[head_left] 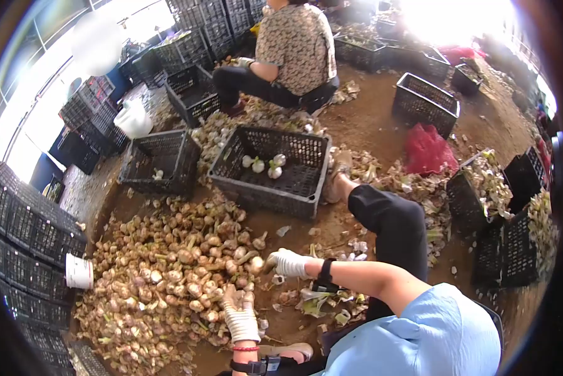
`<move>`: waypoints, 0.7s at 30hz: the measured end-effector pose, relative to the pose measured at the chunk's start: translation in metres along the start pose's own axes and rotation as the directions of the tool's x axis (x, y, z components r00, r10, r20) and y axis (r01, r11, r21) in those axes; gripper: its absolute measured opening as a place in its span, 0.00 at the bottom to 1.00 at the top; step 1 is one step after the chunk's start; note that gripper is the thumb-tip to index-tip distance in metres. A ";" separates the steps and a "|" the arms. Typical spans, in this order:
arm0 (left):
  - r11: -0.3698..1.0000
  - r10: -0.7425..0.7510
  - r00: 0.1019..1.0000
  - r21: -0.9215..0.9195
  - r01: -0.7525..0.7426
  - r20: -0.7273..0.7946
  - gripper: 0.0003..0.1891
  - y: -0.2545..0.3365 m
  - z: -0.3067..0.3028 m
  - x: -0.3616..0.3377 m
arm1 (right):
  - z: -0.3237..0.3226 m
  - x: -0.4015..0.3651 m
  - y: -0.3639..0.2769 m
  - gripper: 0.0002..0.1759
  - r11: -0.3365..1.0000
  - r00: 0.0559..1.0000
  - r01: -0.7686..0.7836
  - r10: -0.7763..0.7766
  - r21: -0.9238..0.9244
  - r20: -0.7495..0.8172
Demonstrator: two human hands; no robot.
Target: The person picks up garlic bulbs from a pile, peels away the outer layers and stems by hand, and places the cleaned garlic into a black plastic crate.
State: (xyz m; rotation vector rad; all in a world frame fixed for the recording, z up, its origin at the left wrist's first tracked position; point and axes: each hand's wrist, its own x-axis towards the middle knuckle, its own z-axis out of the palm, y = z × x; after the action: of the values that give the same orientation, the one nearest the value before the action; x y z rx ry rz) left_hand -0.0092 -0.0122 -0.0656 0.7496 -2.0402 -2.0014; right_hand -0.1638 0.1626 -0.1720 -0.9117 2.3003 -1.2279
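Observation:
My left hand, in a whitish knit glove, reaches onto the near edge of a heap of garlic bulbs, fingers apart among the bulbs. My right hand, gloved the same way, is at the right side of the heap with its fingers curled downward. Right at those fingertips is a pale garlic bulb. What the curled right fingers hold is hidden. Beyond both hands stands a black plastic crate with several cleaned white garlic bulbs in it.
Another crate stands to the left, with stacked crates and a white bucket along that side. A person squats ahead. Leafy trimmings litter the floor near my leg. A red mesh bag lies to the right.

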 end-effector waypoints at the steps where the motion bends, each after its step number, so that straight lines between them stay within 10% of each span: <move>1: 0.997 -0.072 0.997 -0.009 0.072 -0.018 0.32 0.002 0.004 0.001 | -0.018 -0.012 -0.017 0.12 0.960 0.963 0.266 -0.269 -0.085 -0.020; 5: 0.934 -0.232 0.918 -0.191 0.303 0.320 0.40 0.066 0.026 -0.036 | -0.090 -0.063 -0.122 0.13 0.802 0.855 0.518 -0.482 -0.299 0.190; 7: 0.946 -0.178 0.839 -0.146 0.290 0.513 0.35 0.063 0.027 -0.033 | -0.093 -0.084 -0.136 0.10 0.837 0.873 0.481 -0.485 -0.261 0.052; 10: 1.000 -0.013 0.911 -0.020 0.024 0.411 0.26 0.067 0.030 -0.040 | -0.099 -0.111 -0.145 0.23 0.928 0.963 0.263 -0.270 -0.266 0.008; 16: 0.986 -0.022 0.913 -0.140 0.086 0.408 0.23 0.053 0.027 -0.043 | -0.088 -0.119 -0.150 0.23 0.912 0.944 0.225 -0.291 -0.343 -0.156; 21: 0.941 0.071 0.973 -0.338 0.007 0.218 0.13 0.031 0.004 -0.016 | -0.118 -0.121 -0.133 0.06 0.979 0.824 -0.064 -0.057 -0.193 -0.563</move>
State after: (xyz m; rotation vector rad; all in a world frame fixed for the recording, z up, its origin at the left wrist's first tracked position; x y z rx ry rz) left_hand -0.0041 -0.0025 -0.0325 0.4303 -1.7254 -2.4258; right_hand -0.0979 0.2616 0.0068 -0.6566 2.9388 -1.4285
